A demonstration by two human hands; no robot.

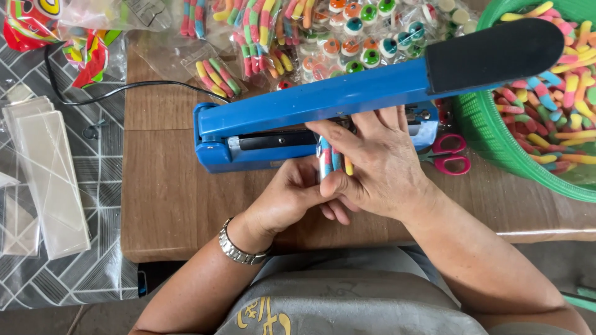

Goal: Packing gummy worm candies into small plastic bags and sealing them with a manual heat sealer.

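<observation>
Far left, a stack of empty clear bags (46,180) lies on the patterned cloth, well apart from my work. On the wooden table (161,205) in front of me stands the blue heat sealer (273,133), its arm lifted, its black cord (112,92) trailing off to the far left. My left hand (288,201), with the metal watch (239,249) at the wrist, is curled from below around a small clear packet of gummy worms (332,162), pinching its near end. My right hand (379,164) lies over the top of it, fingers closed on the packet and steadying its far end just at the sealer's bar. To do this well, I judge the open mouth should lie flat and straight across the bar, with the worms kept back from that edge so no candy gets caught. Pink-handled scissors (450,155) sit just right of the sealer. At the far right, the green basket (481,124) holds loose gummy worms; filled candy packets (323,37) pile up behind the sealer.
</observation>
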